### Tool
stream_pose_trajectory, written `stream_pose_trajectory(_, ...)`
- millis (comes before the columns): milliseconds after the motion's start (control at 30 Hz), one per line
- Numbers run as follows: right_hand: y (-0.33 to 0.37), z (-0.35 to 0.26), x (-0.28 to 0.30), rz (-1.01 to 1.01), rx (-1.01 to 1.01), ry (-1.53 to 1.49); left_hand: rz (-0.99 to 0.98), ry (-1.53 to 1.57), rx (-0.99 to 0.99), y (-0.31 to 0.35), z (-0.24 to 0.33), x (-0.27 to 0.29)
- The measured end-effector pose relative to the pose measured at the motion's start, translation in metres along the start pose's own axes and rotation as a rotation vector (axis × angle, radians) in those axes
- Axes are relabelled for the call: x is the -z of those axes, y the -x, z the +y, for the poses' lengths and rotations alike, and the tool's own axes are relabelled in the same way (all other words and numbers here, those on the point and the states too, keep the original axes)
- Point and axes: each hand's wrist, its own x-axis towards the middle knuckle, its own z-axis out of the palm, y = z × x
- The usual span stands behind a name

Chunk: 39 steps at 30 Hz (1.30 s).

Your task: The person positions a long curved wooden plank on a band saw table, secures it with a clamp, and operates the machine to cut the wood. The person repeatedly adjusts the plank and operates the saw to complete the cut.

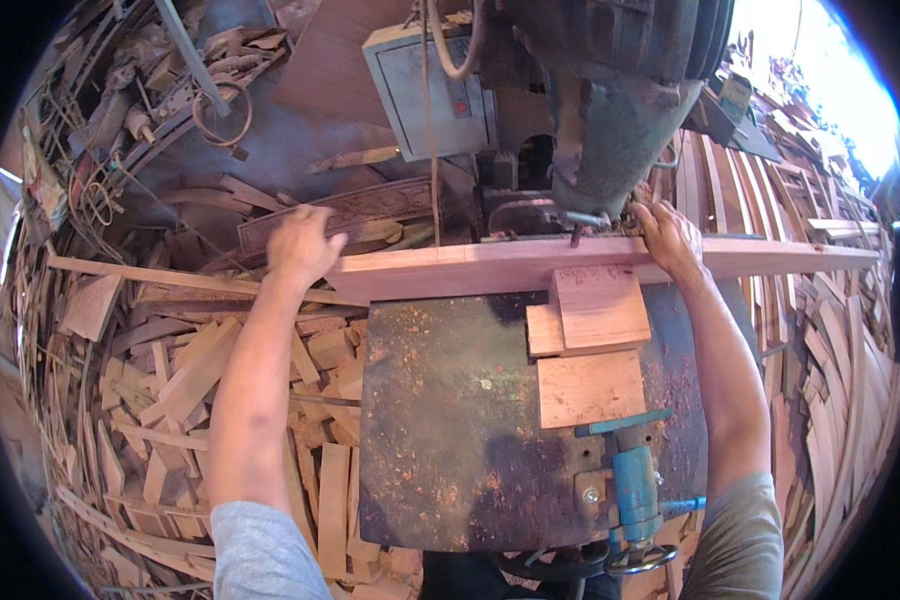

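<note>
A long squared wooden beam lies across the far part of a dark metal machine table. My right hand is on the beam right of centre, its fingers curled over the far edge. By the beam's left end is my left hand, slightly blurred, thumb stretched toward the wood and fingers apart from it; whether it touches the beam is unclear. Wooden blocks sit against the beam's near side. Behind them, toward me, a flat wood piece meets the plate of a blue screw clamp.
A heavy green machine head hangs just beyond the beam. A grey electrical box and a hanging cord stand at its left. Wood offcuts heap up on the left; long strips lie on the right. A handwheel is near me.
</note>
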Motion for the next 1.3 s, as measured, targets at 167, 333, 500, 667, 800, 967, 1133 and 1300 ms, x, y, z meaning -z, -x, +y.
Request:
stream_pose_trajectory(167,0.005,0.001,-0.003,0.215,0.090,-0.124,-0.309,0.491,-0.016,-0.027,0.003,-0.052)
stream_pose_trajectory(333,0.008,0.019,-0.007,0.598,0.477,-0.160,-0.120,0.410,-0.202,-0.020,0.006,-0.065)
stream_pose_trajectory(500,0.003,0.036,-0.012,0.660,0.543,-0.151,-0.073,0.475,-0.157,-0.014,0.020,-0.062)
stream_pose_trajectory(667,-0.002,0.080,-0.001,0.671,0.433,-0.161,-0.118,0.559,-0.176,-0.016,0.068,-0.061)
stream_pose_trajectory(800,-0.006,0.134,0.016,0.612,0.226,-0.145,-0.248,0.470,-0.153,-0.024,0.133,-0.059)
stream_pose_trajectory(967,-0.006,0.176,0.023,0.580,0.170,-0.077,-0.203,0.363,-0.080,-0.024,0.174,-0.054)
stream_pose_trajectory(1133,-0.007,0.171,0.028,0.525,0.143,-0.042,-0.165,0.360,-0.070,-0.022,0.176,-0.051)
stream_pose_trajectory(1300,0.000,0.146,0.011,0.492,0.379,-0.084,-0.159,0.378,-0.043,-0.023,0.179,-0.045)
